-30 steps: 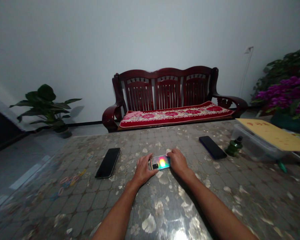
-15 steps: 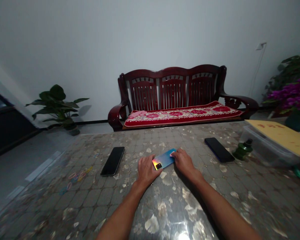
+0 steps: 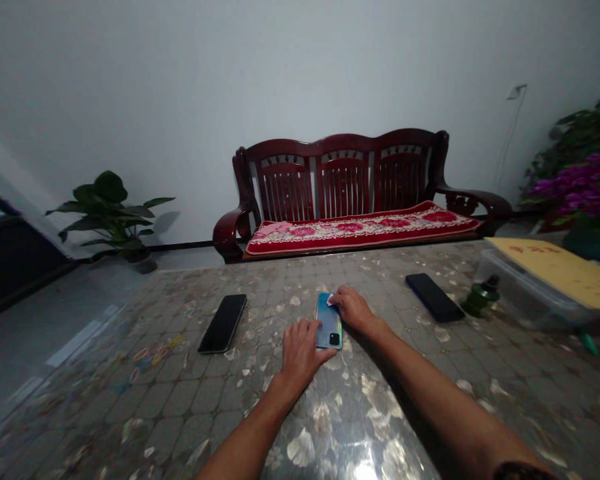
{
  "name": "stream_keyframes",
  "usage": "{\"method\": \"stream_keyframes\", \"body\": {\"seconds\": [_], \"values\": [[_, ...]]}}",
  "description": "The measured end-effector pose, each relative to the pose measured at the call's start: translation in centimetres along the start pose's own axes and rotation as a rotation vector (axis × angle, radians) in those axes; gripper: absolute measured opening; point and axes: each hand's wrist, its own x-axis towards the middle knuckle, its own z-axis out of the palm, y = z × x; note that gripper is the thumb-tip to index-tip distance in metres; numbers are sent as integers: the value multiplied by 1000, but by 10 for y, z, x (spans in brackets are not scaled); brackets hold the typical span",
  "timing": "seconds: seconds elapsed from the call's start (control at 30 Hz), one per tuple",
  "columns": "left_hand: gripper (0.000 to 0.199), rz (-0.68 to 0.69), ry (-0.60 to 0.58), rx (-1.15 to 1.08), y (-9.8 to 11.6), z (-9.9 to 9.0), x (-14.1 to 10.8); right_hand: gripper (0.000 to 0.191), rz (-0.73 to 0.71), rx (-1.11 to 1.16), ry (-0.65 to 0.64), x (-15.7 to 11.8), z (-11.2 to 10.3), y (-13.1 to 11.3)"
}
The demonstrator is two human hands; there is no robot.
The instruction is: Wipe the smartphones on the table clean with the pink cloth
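A blue smartphone [image 3: 327, 320] lies back up on the patterned tabletop, its dark camera block at the near end. My left hand [image 3: 300, 345] grips it, fingers along the left side and thumb at the near edge. My right hand [image 3: 353, 308] is closed at the phone's far end, pinching a small white piece [image 3: 331, 301], perhaps tissue or cloth, against the back. Most of that piece is hidden under the fingers. A black phone [image 3: 223, 324] lies face up to the left, and another dark phone [image 3: 434, 297] lies to the right.
Right of the dark phone stand a green bottle [image 3: 481, 296] and a clear plastic box [image 3: 517, 293] with a yellow sheet [image 3: 555, 267] on top. Several coloured bands [image 3: 155, 355] lie at the left. A wooden bench [image 3: 343, 177] stands beyond the table [image 3: 260, 400].
The blue phone has turned from slanting to nearly straight away from me, its camera end now nearer. Both hands have shifted with it, and the right still holds the white piece.
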Motion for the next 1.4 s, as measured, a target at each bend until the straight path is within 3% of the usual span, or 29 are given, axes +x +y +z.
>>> {"method": "stream_keyframes", "body": {"seconds": [0.13,0.37,0.57,0.67,0.93,1.23,1.4], "values": [[51,30,2,-48,-5,4,1,31,-36,22,-1,-8,-1,-3],[52,56,84,-86,-9,15,3,32,-72,63,-123,-35,-10,-21],[53,51,120,-104,-9,18,4,32,71,-34,-50,-15,-11,-17],[53,55,136,-140,-9,19,4,34,77,-34,-55,-11,-10,-17],[46,182,171,-239,-14,27,6,32,-6,82,-108,-44,-10,-25],[44,183,147,-262,-17,28,6,32,105,-69,-67,1,-15,-27],[44,203,158,-269,-18,29,7,29,-2,-23,-88,-16,-9,-28]]}}
